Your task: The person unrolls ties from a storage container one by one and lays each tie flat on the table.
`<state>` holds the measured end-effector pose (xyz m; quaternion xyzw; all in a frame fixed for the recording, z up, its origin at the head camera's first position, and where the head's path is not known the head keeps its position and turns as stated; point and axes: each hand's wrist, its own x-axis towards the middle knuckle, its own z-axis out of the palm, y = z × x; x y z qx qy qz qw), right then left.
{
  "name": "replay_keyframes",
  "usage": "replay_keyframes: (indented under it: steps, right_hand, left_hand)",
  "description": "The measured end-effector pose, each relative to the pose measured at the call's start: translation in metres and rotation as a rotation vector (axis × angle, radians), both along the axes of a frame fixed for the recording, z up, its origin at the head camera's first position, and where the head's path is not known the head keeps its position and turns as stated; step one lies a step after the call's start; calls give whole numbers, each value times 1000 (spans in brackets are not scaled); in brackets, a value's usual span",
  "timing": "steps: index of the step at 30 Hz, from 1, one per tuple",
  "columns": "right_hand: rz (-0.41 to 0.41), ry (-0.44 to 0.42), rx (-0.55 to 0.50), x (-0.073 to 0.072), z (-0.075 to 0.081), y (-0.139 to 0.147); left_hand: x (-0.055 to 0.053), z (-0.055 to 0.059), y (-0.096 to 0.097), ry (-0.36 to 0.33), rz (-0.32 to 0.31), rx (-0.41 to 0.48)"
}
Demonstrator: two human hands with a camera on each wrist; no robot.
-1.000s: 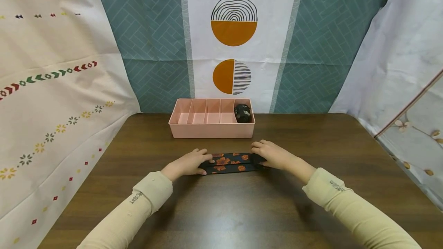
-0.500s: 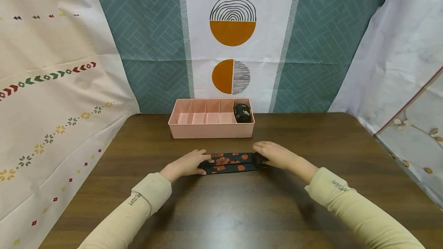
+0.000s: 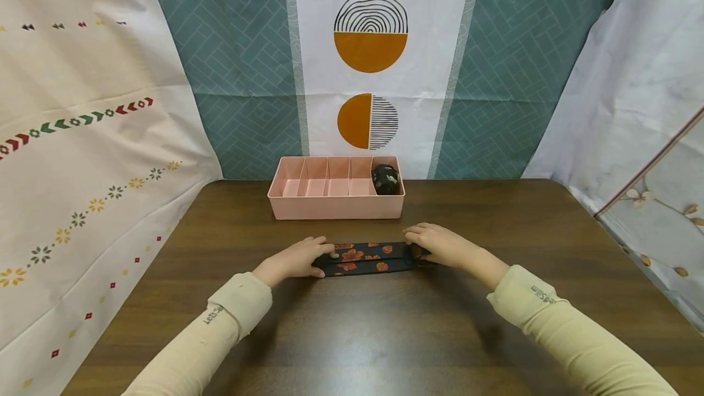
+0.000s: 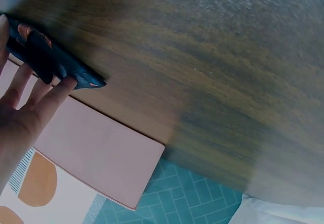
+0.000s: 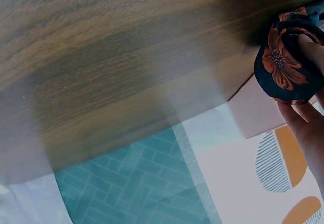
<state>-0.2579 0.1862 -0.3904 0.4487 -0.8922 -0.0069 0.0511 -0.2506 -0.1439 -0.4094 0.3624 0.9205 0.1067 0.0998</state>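
At the near edge, note the left sleeve and right sleeve, both pale yellow with cuffs turned back. Read dark lettering on each: "Lets" plus a partly lost remainder on the left, "Slim" after distorted letters on the right. Cannot confirm as a brand.

Continue to the counter, dark and wood-grained. Locate the cloth lying crosswise on it: a narrow dark strip with orange flowers and a lengthwise fold line. Find no legible label on it.

Check the left hand: set over the strip's left end, fingers apart and resting on the fabric. Check the right hand: clamped on the strip's right end, pinching a curled loop between thumb and fingers.

Treat the step in hand as rolling or folding, probably from the right end. For the next move, steady the left end flat, hold the curl snug and turn it leftward, taking care not to skew the layers.

Beyond the cloth and apart from it, find the pink box, divided into five compartments. Note the dark, rounded bundle in the rightmost one.

Farthest back, observe the teal curtain and its white panel of printed circles. Find no readable writing there.
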Motion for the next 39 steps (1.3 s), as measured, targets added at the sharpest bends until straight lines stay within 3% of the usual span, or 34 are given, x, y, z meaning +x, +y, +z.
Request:
replay_keyframes:
  steps: [10, 17, 25, 39]
  right_hand:
    - [15, 48, 5, -1, -3, 2]
    - [-31, 31, 16, -1, -5, 11]
    - [-3, 55, 0, -3, -7, 15]
    - [-103, -90, 62, -4, -1, 18]
  left_hand:
    - [0, 0, -2, -4, 0, 27]
    - [0, 0, -4, 8, 2, 7]
    - [0, 0, -5, 6, 4, 16]
    - [-3, -1, -10, -5, 7, 18]
